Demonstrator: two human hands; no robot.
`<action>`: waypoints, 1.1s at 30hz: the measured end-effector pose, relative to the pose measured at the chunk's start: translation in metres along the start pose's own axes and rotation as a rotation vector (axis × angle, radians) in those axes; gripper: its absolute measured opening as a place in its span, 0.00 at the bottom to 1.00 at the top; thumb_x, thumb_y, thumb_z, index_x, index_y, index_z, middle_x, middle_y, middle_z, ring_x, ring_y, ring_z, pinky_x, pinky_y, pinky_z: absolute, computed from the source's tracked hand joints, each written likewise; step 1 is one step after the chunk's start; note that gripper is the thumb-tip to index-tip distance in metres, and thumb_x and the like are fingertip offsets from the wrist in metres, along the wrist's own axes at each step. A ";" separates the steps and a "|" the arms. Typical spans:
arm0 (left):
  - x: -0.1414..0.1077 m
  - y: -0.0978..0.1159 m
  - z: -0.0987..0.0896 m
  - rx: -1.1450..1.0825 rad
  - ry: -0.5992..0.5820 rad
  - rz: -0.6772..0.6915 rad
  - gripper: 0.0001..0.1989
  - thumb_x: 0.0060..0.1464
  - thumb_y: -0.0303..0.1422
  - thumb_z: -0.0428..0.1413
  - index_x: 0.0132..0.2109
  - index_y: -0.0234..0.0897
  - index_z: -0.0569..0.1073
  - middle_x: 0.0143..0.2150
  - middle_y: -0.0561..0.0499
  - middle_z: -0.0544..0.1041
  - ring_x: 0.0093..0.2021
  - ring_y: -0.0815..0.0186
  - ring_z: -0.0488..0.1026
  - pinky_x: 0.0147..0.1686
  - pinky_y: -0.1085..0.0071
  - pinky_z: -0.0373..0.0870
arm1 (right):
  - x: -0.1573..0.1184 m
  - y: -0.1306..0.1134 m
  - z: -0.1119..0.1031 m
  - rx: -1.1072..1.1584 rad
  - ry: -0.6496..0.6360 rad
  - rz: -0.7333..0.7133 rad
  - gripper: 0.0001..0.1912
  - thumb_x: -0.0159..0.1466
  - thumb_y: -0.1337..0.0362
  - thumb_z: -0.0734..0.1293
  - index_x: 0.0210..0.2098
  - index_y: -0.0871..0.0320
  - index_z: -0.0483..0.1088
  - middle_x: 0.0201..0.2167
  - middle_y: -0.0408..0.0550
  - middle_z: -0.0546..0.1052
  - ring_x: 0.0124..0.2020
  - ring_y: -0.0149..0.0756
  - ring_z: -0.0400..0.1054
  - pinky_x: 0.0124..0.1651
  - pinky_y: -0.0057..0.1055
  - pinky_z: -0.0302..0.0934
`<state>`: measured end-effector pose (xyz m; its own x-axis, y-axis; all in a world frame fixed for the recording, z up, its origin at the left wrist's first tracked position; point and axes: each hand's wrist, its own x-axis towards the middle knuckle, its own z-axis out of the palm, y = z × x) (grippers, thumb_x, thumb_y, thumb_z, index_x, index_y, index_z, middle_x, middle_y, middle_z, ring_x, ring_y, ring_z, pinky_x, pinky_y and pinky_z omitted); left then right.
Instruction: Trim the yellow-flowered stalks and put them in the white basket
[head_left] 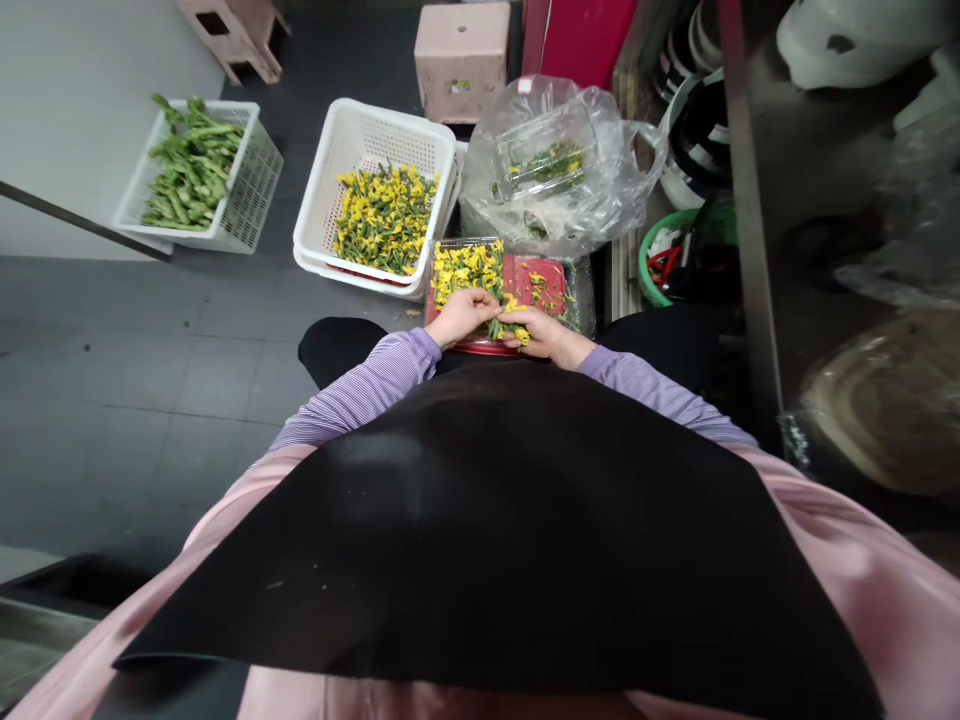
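Note:
My right hand (549,334) is closed around a small bunch of yellow-flowered green stems (517,328). Close against it, my left hand (465,316) has its thumb and fingers pinched together at the bunch's left side; what lies in the pinch is too small to make out. Both hands are over a red tray (517,268) in front of my lap. On its left side is a clear plastic box full of yellow flowers (469,266). Loose flower stems (546,292) are scattered over the tray's right side.
A white basket (319,215) holds many yellow flowers. Beyond the tray sits a clear plastic bag (480,200) with a box of greens. Thick green stems fill another white basket (259,180) at far left. A pink stool (461,50) and a green basket (649,270) stand nearby.

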<state>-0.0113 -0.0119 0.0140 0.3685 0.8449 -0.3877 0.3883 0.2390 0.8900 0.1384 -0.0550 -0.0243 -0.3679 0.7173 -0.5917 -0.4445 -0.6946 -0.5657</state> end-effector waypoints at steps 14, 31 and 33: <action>-0.015 -0.017 -0.008 0.155 -0.089 0.079 0.10 0.53 0.24 0.59 0.25 0.34 0.69 0.21 0.59 0.66 0.24 0.74 0.59 0.30 0.74 0.56 | 0.003 0.003 0.007 -0.047 0.213 -0.226 0.12 0.61 0.67 0.79 0.32 0.59 0.72 0.23 0.40 0.75 0.23 0.25 0.66 0.24 0.21 0.59; 0.058 -0.027 0.013 1.000 0.038 -0.127 0.20 0.65 0.39 0.56 0.52 0.27 0.83 0.50 0.31 0.83 0.54 0.50 0.81 0.52 0.65 0.74 | -0.024 -0.015 -0.010 0.324 0.322 0.011 0.14 0.75 0.69 0.57 0.33 0.59 0.67 0.21 0.44 0.72 0.21 0.28 0.69 0.23 0.20 0.64; 0.068 -0.028 0.016 0.944 0.041 -0.174 0.19 0.64 0.36 0.57 0.53 0.25 0.82 0.51 0.30 0.83 0.54 0.51 0.81 0.51 0.68 0.74 | -0.025 -0.013 -0.008 0.310 0.326 0.014 0.13 0.75 0.70 0.58 0.34 0.60 0.69 0.21 0.43 0.73 0.21 0.28 0.70 0.25 0.22 0.67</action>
<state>0.0160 0.0309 -0.0413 0.2187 0.8546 -0.4710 0.9614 -0.1061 0.2538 0.1605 -0.0646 -0.0067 -0.1212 0.6184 -0.7764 -0.6835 -0.6192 -0.3865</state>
